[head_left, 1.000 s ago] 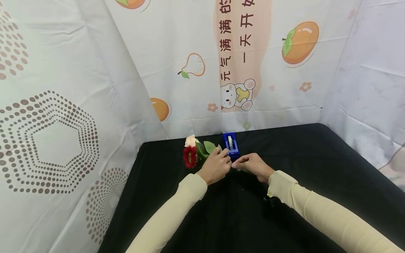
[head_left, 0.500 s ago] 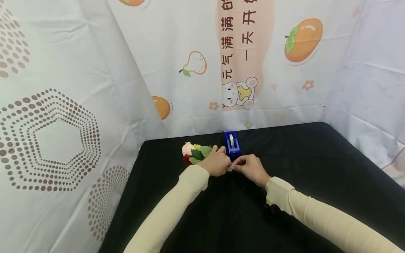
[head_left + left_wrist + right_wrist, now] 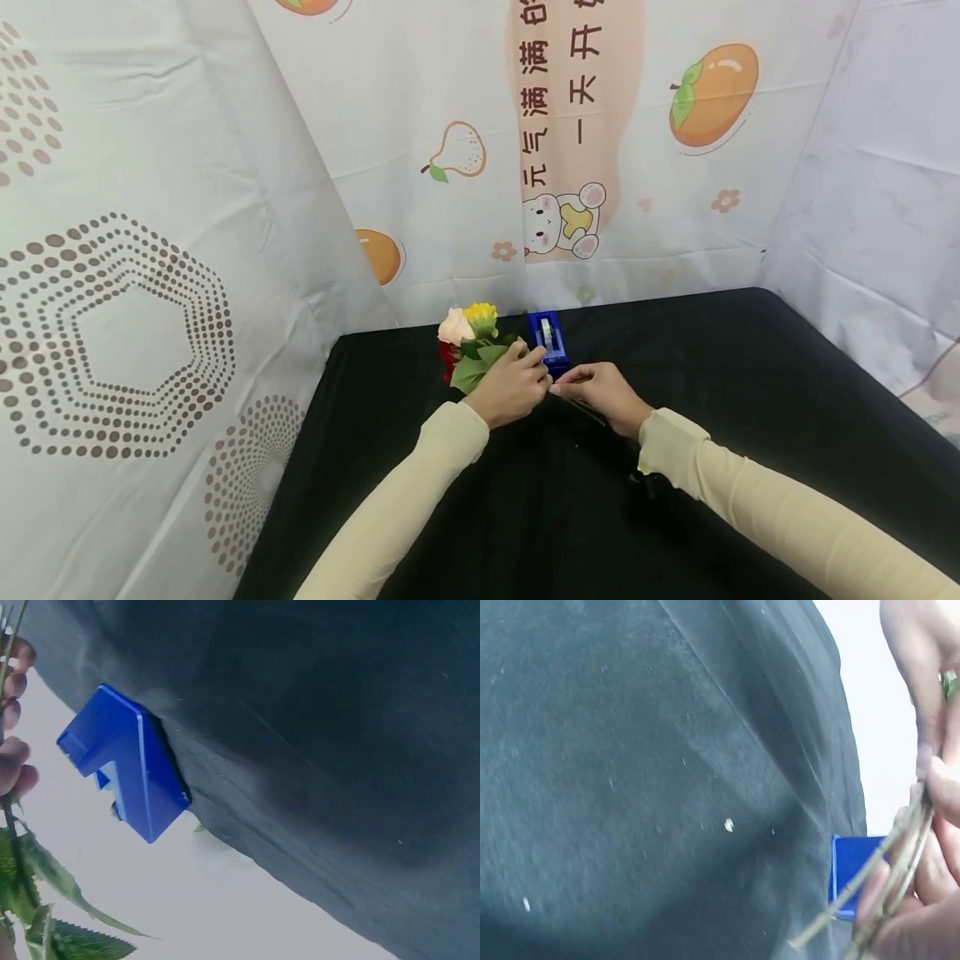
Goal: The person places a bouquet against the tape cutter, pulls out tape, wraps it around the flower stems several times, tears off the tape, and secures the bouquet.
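A small bouquet of a pale pink rose (image 3: 454,327), a yellow flower (image 3: 482,317) and a partly hidden red flower (image 3: 447,360) lies to the left, with green leaves (image 3: 468,374). My left hand (image 3: 513,388) grips it just below the leaves. Thin stems (image 3: 900,862) run out past the left hand toward the lower left of the right wrist view. With thumb and forefinger, my right hand (image 3: 603,392) pinches the stems close beside the left fingers; a whitish spot shows at its fingertips. Right behind the hands stands a blue tape dispenser (image 3: 550,342), its side facing the left wrist view.
Black cloth (image 3: 750,367) covers the table, with small pale scraps (image 3: 729,825) on it. A small black object (image 3: 645,485) lies beneath the right cuff. White printed curtains (image 3: 405,83) hang along the table's back and sides.
The bouquet has turned in my left hand: the yellow flower has come up to the top and the red one has gone behind the leaves. The right hand stays by the stems.
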Demonstrator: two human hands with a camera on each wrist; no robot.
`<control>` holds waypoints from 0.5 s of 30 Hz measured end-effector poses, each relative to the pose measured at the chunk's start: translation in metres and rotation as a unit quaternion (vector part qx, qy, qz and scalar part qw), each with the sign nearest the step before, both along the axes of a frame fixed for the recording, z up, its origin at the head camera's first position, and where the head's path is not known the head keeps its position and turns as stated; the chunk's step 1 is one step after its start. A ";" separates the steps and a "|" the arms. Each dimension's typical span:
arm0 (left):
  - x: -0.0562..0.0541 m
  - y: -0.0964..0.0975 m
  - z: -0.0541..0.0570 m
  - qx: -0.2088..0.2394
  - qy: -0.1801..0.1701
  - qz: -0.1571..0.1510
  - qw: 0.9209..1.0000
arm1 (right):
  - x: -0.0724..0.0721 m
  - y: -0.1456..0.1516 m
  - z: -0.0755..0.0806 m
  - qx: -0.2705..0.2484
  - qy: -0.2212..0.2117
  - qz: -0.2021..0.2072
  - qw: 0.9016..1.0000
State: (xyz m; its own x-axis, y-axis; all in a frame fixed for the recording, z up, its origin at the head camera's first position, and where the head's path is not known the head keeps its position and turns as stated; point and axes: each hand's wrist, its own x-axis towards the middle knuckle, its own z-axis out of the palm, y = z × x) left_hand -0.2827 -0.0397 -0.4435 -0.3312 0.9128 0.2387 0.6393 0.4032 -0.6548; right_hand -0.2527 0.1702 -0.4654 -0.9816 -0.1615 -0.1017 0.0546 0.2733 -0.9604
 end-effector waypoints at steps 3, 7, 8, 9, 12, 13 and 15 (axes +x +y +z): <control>0.002 -0.001 -0.004 -0.003 0.037 -0.019 0.999 | -0.002 0.004 0.003 0.017 -0.009 0.043 0.999; 0.002 -0.002 -0.010 0.010 0.064 -0.050 0.997 | -0.005 0.007 0.010 0.090 0.019 0.124 0.988; 0.002 -0.001 -0.011 0.015 0.068 -0.056 0.996 | -0.006 0.008 0.011 0.111 0.030 0.139 0.983; 0.002 -0.001 -0.012 0.020 0.070 -0.060 0.995 | -0.007 0.008 0.012 0.132 0.043 0.149 0.979; 0.002 0.001 -0.012 0.025 0.061 -0.054 0.996 | -0.008 0.008 0.012 0.170 0.083 0.143 0.972; 0.003 0.001 -0.011 0.025 0.057 -0.048 0.997 | -0.008 0.008 0.011 0.178 0.100 0.136 0.970; 0.003 0.001 -0.010 0.031 0.048 -0.041 0.998 | -0.008 0.008 0.008 0.197 0.136 0.111 0.965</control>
State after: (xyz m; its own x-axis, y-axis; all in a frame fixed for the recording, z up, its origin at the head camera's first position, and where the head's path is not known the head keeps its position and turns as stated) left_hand -0.2793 -0.0382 -0.4536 -0.2283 0.9188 0.3220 0.6081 0.3929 -0.6899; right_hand -0.2610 0.1784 -0.4576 -0.9265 -0.3717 0.0596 -0.2871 0.5953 -0.7505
